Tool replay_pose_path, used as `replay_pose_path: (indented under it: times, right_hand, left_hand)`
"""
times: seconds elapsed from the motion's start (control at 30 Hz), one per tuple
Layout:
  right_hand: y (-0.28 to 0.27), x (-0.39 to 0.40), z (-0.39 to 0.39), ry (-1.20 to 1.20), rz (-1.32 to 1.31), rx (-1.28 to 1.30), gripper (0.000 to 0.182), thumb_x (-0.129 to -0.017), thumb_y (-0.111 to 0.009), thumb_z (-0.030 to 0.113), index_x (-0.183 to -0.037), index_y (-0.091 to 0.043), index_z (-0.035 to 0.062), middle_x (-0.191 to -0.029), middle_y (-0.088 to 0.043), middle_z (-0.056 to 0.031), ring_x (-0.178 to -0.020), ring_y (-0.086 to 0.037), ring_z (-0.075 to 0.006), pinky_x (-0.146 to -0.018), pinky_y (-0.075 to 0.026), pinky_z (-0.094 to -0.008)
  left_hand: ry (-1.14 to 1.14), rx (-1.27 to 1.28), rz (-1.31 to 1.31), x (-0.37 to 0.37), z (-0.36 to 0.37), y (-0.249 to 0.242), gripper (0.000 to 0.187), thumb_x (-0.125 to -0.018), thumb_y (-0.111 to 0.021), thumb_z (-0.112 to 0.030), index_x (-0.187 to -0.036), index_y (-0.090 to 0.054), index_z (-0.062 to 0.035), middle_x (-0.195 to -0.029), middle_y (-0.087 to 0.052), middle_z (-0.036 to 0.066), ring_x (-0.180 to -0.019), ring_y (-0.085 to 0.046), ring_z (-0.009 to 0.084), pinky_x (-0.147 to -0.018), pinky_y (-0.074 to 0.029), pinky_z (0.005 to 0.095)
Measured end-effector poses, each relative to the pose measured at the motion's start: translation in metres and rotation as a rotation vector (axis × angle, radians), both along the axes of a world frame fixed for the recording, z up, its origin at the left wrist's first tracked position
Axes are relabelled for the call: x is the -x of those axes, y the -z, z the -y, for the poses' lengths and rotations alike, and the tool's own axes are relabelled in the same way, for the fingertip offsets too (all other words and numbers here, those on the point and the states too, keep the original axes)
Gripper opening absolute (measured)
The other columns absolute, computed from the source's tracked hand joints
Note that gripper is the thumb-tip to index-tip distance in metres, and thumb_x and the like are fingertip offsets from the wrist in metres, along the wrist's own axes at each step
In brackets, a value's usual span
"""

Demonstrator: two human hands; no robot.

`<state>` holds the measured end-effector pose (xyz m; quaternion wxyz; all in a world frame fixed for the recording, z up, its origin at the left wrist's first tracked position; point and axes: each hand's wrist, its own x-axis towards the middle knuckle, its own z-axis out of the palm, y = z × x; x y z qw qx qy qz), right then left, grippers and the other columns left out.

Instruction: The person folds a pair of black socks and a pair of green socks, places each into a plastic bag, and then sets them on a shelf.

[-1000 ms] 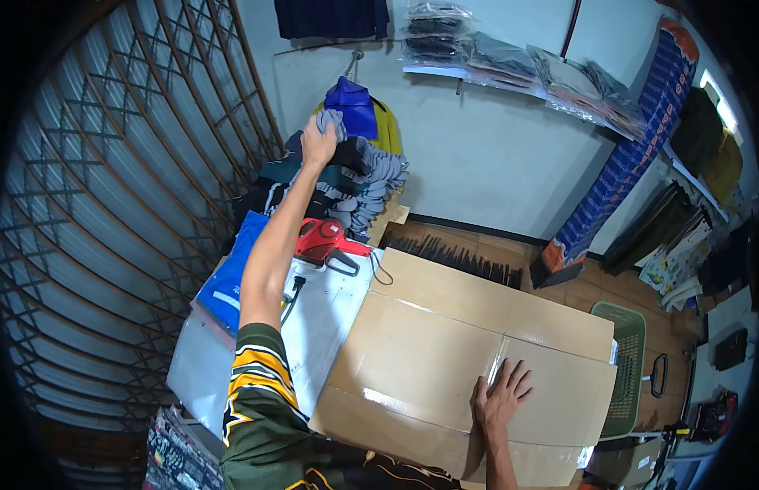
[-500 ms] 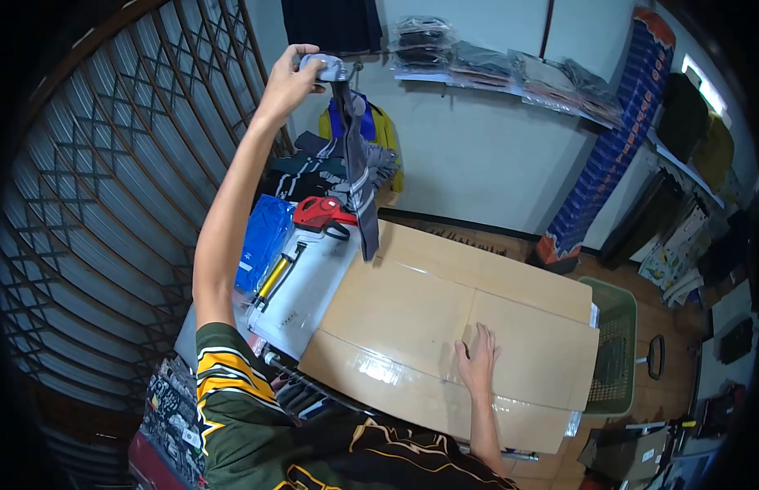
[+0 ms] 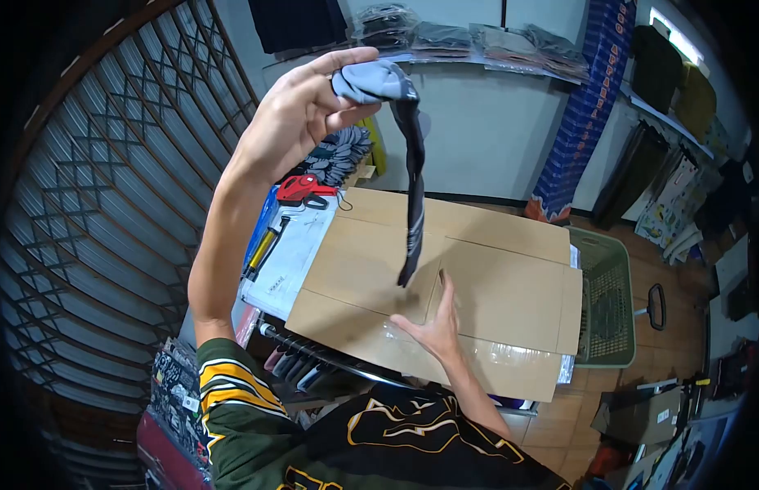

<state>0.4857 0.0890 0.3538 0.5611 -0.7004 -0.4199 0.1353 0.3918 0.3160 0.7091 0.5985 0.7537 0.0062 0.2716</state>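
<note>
Raised at the upper left, my left hand point(image 3: 302, 102) grips the bunched grey-blue end of a long dark sock-like garment point(image 3: 411, 155). Its narrow, grey-marked length dangles over the large flat cardboard sheet point(image 3: 510, 282), the lower tip close above the board's surface. My right hand point(image 3: 435, 327) is open below that tip, thumb and fingers apart, over the near middle of the cardboard.
Left of the cardboard, a red tool point(image 3: 302, 189) and a yellow-and-black tool point(image 3: 265, 247) lie on a white surface point(image 3: 285, 282). Behind is a pile of grey striped clothing point(image 3: 344, 155). A green basket point(image 3: 612, 290) stands at right; bagged garments point(image 3: 453, 39) fill a wall shelf.
My left hand has come nearer and rightward, bringing the dangling garment over the cardboard. My right hand has shifted left and lifted, thumb spreading. The view has turned slightly.
</note>
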Motion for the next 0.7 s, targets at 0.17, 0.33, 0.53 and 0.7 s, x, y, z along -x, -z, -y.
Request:
replay_pose_path:
  times: [0.17,0.33,0.53,0.7]
  right_hand:
    - [0.013,-0.009,-0.004,0.284,0.041,0.016,0.111,-0.079,-0.093,0.033,-0.159,-0.03,-0.0124,-0.155,-0.046,-0.0359,-0.143,-0.05,-0.0477,-0.122,-0.039,-0.0513]
    - [0.027,-0.041,0.023,0.287,-0.135,0.047,0.07,-0.091,-0.081,0.018,-0.148,-0.049,-0.0071,-0.147,-0.058,-0.032,-0.134,-0.059,-0.0461,-0.115,-0.046,-0.0514]
    - [0.019,-0.045,0.036,0.108,0.015,0.157,0.11,-0.071,-0.095,0.05,-0.154,-0.045,-0.0015,-0.151,-0.056,-0.0319,-0.139,-0.057,-0.0465,-0.117,-0.046,-0.0549]
    - [0.042,-0.011,-0.001,-0.057,-0.034,0.13,0.106,-0.074,-0.094,0.046,-0.155,-0.045,-0.0023,-0.142,-0.062,-0.0329,-0.13,-0.064,-0.0477,-0.111,-0.051,-0.0528]
  left_hand:
    - [-0.213,-0.166,0.029,-0.004,0.06,0.003,0.053,-0.102,-0.05,0.006,-0.154,-0.055,0.0,-0.125,-0.07,0.01,-0.105,-0.073,0.0144,-0.108,-0.061,0.0329]
    - [-0.32,-0.301,0.006,-0.002,0.054,0.02,0.04,-0.112,-0.062,-0.024,-0.149,-0.062,-0.0087,-0.115,-0.076,0.003,-0.11,-0.076,0.0137,-0.092,-0.066,0.0302]
    - [-0.439,-0.393,-0.117,0.001,0.025,0.044,0.024,-0.111,-0.063,-0.016,-0.129,-0.073,-0.0033,-0.098,-0.077,0.003,-0.089,-0.071,0.0067,-0.074,-0.058,0.0241]
    - [-0.515,-0.433,-0.062,-0.004,0.043,0.045,0.019,-0.11,-0.066,-0.013,-0.119,-0.076,0.0009,-0.088,-0.073,0.001,-0.077,-0.064,0.0061,-0.07,-0.054,0.0236]
